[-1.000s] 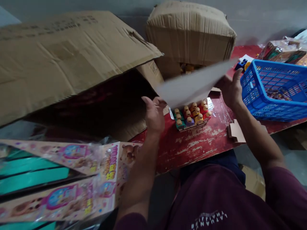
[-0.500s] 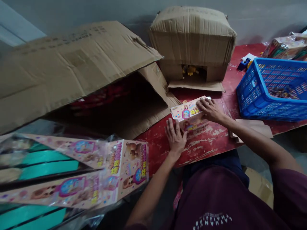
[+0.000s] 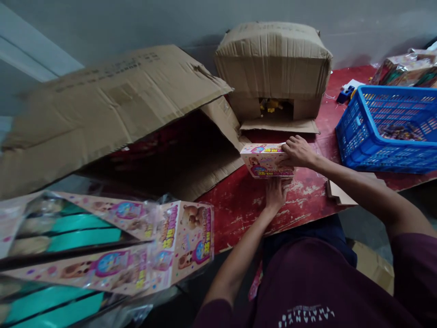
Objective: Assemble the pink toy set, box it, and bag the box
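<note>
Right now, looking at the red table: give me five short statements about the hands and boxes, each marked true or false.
1. Both hands hold the small pink box. True: the right hand is on its top right edge, the left hand against its near side.
2. The blue basket lies left of the pink box. False: it is to the right.
3. The big carton is open towards the person. True.
4. The pink box sits inside the basket. False: it is over the red table.
5. The left hand wears a glove. False: bare.

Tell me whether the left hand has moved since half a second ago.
Yes. The left hand has shifted right along the red table, away from the big open carton, to just below the small toy box.
</note>
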Tool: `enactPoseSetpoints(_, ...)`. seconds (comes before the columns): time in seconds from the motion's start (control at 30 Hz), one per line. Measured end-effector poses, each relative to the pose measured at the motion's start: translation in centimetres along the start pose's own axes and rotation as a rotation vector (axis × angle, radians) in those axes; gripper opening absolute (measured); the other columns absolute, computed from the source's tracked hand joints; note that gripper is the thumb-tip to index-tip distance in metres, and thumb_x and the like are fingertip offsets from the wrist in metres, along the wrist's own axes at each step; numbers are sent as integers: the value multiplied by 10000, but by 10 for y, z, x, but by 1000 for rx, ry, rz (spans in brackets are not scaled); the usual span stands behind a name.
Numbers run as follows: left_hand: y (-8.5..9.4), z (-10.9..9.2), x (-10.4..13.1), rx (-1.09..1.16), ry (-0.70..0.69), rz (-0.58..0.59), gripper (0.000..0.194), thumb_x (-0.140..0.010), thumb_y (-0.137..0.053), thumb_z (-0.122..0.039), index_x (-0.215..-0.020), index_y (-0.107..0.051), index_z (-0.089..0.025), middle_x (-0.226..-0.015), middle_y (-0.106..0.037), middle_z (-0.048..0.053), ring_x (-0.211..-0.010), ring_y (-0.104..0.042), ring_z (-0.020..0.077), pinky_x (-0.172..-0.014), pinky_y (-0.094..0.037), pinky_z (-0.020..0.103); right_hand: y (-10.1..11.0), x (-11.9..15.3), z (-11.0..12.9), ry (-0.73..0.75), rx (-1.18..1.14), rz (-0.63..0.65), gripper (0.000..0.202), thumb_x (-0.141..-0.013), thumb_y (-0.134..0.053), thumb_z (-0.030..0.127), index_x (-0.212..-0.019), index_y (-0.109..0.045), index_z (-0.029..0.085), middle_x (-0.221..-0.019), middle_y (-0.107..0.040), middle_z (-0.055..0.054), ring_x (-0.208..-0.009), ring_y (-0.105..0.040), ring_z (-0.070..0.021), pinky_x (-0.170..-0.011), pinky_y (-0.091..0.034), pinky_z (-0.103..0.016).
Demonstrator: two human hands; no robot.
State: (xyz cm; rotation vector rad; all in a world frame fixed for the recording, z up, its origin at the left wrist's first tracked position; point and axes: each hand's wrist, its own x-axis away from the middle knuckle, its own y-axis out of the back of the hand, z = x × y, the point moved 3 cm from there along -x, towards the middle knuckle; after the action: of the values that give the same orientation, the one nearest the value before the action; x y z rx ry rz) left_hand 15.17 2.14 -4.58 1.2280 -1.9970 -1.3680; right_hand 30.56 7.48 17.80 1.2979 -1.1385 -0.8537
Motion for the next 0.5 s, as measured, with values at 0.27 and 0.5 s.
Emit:
enactPoseSetpoints(0.27,5,1,-6,-49,12,10,543,-1068,-468,-376,-1506,-628,-98,-1469,-544,222,-1286,-498,466,-1074,-383,627,-23,2,5,-9,-51,13,1090,-852,-121,851,-1480,-498,43,-1483,-474,-226,-1367,-402,-338,-1182,-304,-515)
enactPoseSetpoints(0.5,-10,12,-13,-224,-15,-24,472,-1065,-491,-490,-1449,-699,-311,-1446,-503,189,-1151,-510,396,-946,-445,547,-41,6,5,23,-23,-35,1169,-844,189,705,-1590,-324,-35,-1567,-363,-239,-1424,-329,-358,-1188,-299,-539)
